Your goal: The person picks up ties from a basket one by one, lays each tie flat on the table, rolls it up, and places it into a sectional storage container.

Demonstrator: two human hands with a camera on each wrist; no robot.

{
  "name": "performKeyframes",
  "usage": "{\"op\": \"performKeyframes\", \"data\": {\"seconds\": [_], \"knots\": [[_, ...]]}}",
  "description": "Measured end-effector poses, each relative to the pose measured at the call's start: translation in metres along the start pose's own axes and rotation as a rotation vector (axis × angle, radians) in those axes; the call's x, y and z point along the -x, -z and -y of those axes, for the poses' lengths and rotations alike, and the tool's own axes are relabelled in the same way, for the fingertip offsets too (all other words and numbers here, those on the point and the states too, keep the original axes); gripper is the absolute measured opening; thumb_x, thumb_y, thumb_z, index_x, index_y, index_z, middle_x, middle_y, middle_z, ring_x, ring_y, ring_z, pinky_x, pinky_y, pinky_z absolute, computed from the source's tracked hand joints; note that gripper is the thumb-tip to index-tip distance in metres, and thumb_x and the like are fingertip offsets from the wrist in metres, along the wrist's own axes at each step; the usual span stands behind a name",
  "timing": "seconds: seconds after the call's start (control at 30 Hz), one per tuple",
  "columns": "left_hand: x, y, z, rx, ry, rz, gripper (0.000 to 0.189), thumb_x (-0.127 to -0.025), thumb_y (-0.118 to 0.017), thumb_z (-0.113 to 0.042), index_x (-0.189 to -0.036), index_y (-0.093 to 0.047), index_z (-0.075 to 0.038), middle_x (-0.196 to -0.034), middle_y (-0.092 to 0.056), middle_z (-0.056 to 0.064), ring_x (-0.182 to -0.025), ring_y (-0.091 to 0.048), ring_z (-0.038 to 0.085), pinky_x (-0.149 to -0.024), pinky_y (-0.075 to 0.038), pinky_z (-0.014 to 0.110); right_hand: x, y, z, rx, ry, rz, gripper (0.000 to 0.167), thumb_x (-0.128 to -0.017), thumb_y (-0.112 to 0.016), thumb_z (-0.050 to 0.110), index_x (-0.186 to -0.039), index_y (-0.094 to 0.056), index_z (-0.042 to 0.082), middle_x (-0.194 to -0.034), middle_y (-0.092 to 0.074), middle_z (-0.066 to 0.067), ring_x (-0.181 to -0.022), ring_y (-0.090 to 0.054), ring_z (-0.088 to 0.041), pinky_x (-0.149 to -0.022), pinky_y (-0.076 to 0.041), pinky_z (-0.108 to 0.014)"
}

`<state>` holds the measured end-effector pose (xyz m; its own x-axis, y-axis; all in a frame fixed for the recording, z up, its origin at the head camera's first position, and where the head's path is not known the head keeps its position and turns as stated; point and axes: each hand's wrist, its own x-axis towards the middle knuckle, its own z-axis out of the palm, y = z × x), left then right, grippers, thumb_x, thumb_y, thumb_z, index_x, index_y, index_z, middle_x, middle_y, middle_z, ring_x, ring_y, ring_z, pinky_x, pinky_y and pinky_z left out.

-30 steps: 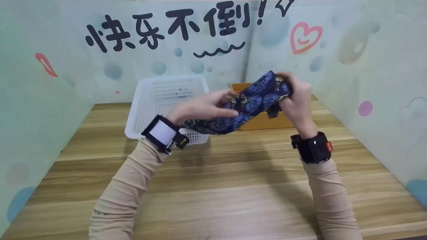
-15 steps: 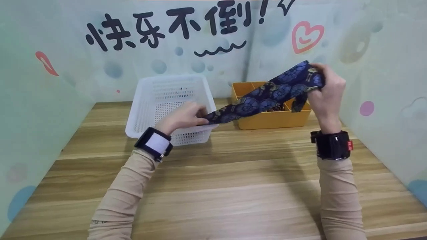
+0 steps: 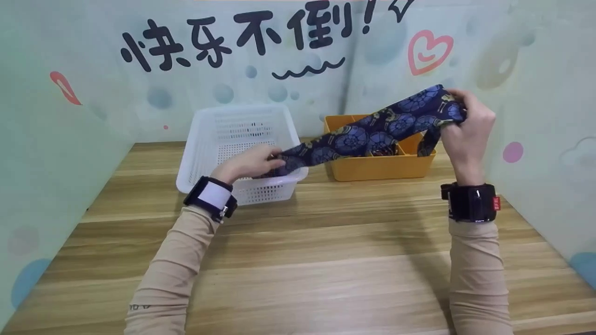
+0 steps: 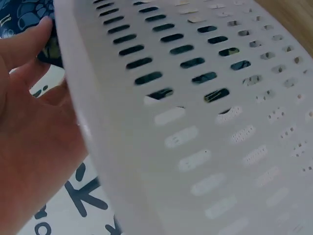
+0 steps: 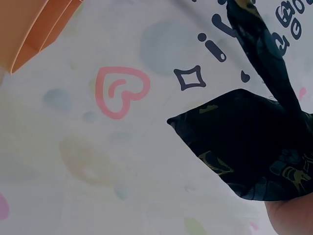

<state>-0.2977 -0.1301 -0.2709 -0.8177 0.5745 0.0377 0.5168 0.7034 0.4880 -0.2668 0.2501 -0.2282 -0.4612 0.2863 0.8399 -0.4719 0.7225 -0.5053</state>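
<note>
A navy necktie with blue flower medallions slants between my two hands, its right side higher. My right hand grips the raised part near a fold, and a short pointed end hangs beside the fingers. In the right wrist view, the tie's dark pointed end spreads in front of that hand. My left hand is over the white plastic basket, with thumb and fingers around the lower part of the tie. In the left wrist view, the thumb lies on the patterned cloth just outside the basket wall.
Behind the tie stands a yellow divided organizer box with small dark items in one compartment. The wood-grain table stretches toward the person. Printed panels enclose the back and both sides.
My right hand has moved right and up, drawing the tie out longer. My left hand has shifted left over the basket, and the tie's lower part now lies across its rim.
</note>
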Motion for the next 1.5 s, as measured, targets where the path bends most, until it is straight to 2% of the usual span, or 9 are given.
{"op": "performKeyframes", "data": {"seconds": [0.2,0.33,0.43,0.53,0.63,0.77,1.03,1.3,1.5], "knots": [[0.012,0.029,-0.007,0.062,-0.013,-0.19,0.026,-0.1,-0.044,-0.023,-0.109,-0.055,-0.001,-0.092,-0.056,0.009,-0.079,-0.05,0.018,-0.072,-0.044,0.029,-0.005,0.008,-0.009,0.04,0.002,-0.028,0.03,-0.079,-0.054,-0.001,-0.101,-0.072,0.004,-0.099,-0.073,-0.014,-0.086,-0.063,0.001,-0.081,-0.043,-0.01],[0.029,0.048,-0.017,0.065,-0.025,-0.209,0.037,-0.091,-0.061,-0.026,-0.117,-0.049,-0.003,-0.105,-0.058,0.012,-0.094,-0.055,0.024,-0.087,-0.047,0.037,-0.006,0.014,-0.014,0.09,0.037,0.0,0.027,-0.078,-0.056,-0.001,-0.099,-0.073,0.002,-0.096,-0.073,-0.017,-0.09,-0.066,-0.024,-0.081,-0.042,-0.013],[0.044,0.057,-0.024,0.002,-0.065,-0.188,0.053,-0.08,-0.071,-0.013,-0.124,-0.043,-0.002,-0.119,-0.057,0.018,-0.106,-0.057,0.03,-0.095,-0.047,0.043,-0.005,0.018,-0.018,0.128,0.058,0.042,0.024,-0.079,-0.058,0.0,-0.099,-0.072,0.001,-0.095,-0.071,-0.02,-0.091,-0.064,-0.034,-0.084,-0.044,-0.022],[0.059,0.061,-0.031,-0.125,-0.111,-0.224,0.057,-0.073,-0.063,0.004,-0.126,-0.042,0.001,-0.124,-0.056,0.022,-0.11,-0.056,0.034,-0.098,-0.047,0.046,-0.004,0.024,-0.022,0.161,0.078,0.047,0.023,-0.08,-0.059,0.001,-0.099,-0.071,0.0,-0.095,-0.07,-0.022,-0.091,-0.064,-0.038,-0.088,-0.049,-0.036],[0.074,0.065,-0.033,-0.226,-0.095,-0.301,0.056,-0.071,-0.056,0.011,-0.125,-0.045,0.002,-0.123,-0.056,0.022,-0.11,-0.056,0.035,-0.098,-0.047,0.048,-0.005,0.03,-0.026,0.194,0.077,-0.003,0.021,-0.081,-0.059,0.0,-0.099,-0.071,0.0,-0.096,-0.07,-0.022,-0.09,-0.064,-0.04,-0.09,-0.051,-0.043],[0.095,0.07,-0.024,-0.3,-0.057,-0.372,0.048,-0.071,-0.055,0.012,-0.119,-0.05,0.003,-0.12,-0.057,0.021,-0.112,-0.053,0.037,-0.099,-0.045,0.051,-0.006,0.041,-0.033,0.233,0.076,-0.039,0.02,-0.081,-0.059,-0.002,-0.098,-0.07,-0.001,-0.095,-0.07,-0.023,-0.088,-0.064,-0.041,-0.089,-0.052,-0.041],[0.136,0.063,0.003,-0.344,0.012,-0.22,0.025,-0.073,-0.068,-0.006,-0.095,-0.057,-0.002,-0.087,-0.06,0.012,-0.077,-0.053,0.024,-0.064,-0.044,0.036,0.007,0.063,-0.052,0.304,0.188,0.138,0.021,-0.078,-0.059,-0.007,-0.097,-0.068,-0.005,-0.088,-0.066,-0.026,-0.082,-0.06,-0.045,-0.078,-0.048,-0.055],[0.166,0.065,0.022,-0.275,0.06,-0.177,0.013,-0.077,-0.066,-0.008,-0.088,-0.063,-0.007,-0.071,-0.06,0.002,-0.058,-0.052,0.012,-0.053,-0.039,0.025,0.017,0.078,-0.07,0.35,0.203,0.218,0.023,-0.076,-0.06,-0.009,-0.097,-0.067,-0.006,-0.088,-0.065,-0.027,-0.082,-0.059,-0.048,-0.073,-0.046,-0.056],[0.175,0.055,0.045,-0.207,0.165,0.043,0.009,-0.079,-0.06,-0.006,-0.085,-0.067,-0.007,-0.072,-0.055,-0.001,-0.061,-0.045,0.011,-0.054,-0.035,0.024,0.023,0.086,-0.087,0.407,0.199,0.566,0.029,-0.069,-0.064,-0.012,-0.097,-0.066,-0.005,-0.091,-0.065,-0.027,-0.082,-0.058,-0.048,-0.074,-0.045,-0.059]]}}
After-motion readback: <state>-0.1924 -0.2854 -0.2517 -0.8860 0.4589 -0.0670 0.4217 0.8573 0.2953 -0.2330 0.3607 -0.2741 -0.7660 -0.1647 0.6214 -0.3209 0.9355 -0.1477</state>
